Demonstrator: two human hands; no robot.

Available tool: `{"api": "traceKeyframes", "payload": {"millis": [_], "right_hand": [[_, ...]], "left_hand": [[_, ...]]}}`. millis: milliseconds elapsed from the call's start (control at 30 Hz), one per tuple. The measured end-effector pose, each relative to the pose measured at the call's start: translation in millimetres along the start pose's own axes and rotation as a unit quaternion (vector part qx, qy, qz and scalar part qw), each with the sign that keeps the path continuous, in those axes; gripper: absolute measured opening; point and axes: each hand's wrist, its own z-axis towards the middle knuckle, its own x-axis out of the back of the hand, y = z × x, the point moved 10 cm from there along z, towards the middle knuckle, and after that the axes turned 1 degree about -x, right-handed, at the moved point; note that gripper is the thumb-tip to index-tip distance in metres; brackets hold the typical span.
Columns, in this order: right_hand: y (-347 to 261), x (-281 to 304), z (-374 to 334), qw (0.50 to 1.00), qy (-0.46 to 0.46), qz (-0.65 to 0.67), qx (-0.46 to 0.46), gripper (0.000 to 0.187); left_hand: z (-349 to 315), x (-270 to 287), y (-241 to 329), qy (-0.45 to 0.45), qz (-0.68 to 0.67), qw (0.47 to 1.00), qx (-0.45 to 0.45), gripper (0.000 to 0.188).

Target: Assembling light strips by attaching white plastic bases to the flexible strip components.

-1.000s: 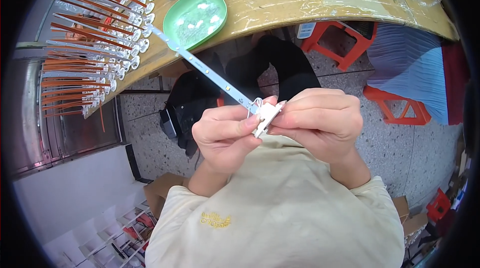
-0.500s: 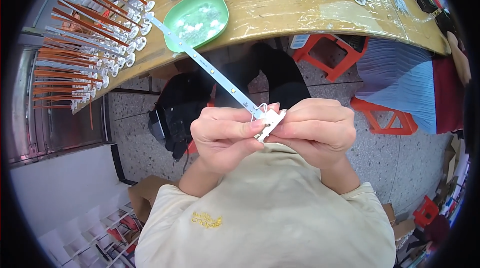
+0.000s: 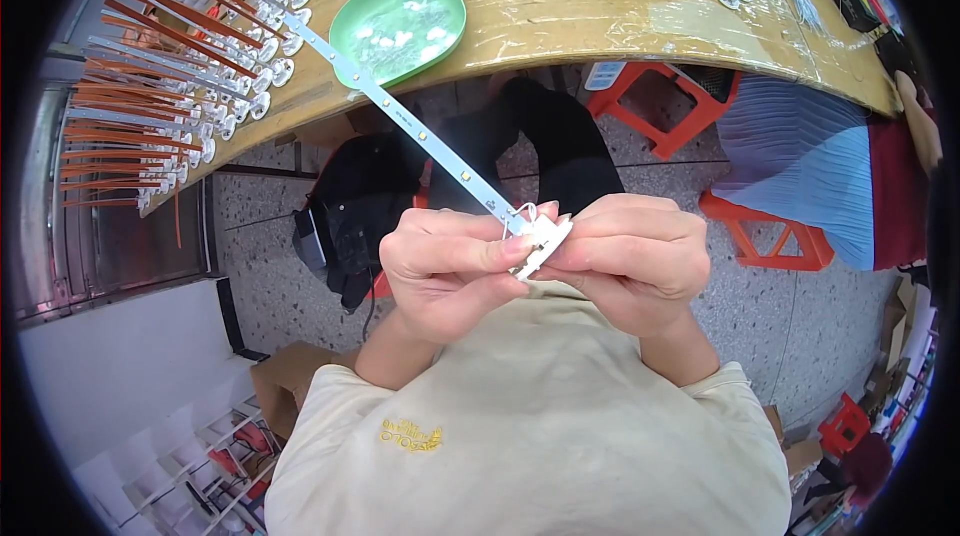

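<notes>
Close in front of my chest, both hands meet at a small white round base [image 3: 540, 244]. It sits at the near end of a long LED strip board [image 3: 422, 136], which slants away to the upper left. My left hand [image 3: 440, 261] is closed, thumb and fingers pinching the base where the strip joins it. From the other side my right hand [image 3: 635, 256] pinches the base's right edge. Thin white wires [image 3: 526, 210] loop up by that joint. Fingertips cover part of the base.
Beyond my hands is a wooden table [image 3: 560, 6] with a green tray [image 3: 450, 31] of small white pieces. Several orange and pale strips on white bases [image 3: 262, 76] crowd its left end. Red stools [image 3: 665, 121] stand below. Another person sits at the right, in a blue pleated skirt [image 3: 790, 166].
My hands keep nearly the same grip on the base and strip. The view has shifted slightly, so the table and tray appear a little displaced.
</notes>
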Motion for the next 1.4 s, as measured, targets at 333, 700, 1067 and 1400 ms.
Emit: {"api": "traceKeyframes", "payload": {"millis": [333,700,1067,1400], "right_hand": [[-1,1,-4,1.000,0.009,-0.008,-0.014,0.020],[-3,8,2,0.999,0.011,-0.028,-0.026,0.020],[-44,2,11,0.945,-0.019,-0.285,0.160,0.023],[-1,66,114,0.941,0.111,-0.308,0.081,0.040]], "left_hand": [[2,-5,7,-0.001,0.012,1.000,-0.007,0.031],[6,-7,6,-0.013,0.092,0.996,0.011,0.027],[41,-32,14,-0.080,0.132,0.988,-0.004,0.024],[34,17,12,0.041,0.199,0.978,-0.056,0.041]]}}
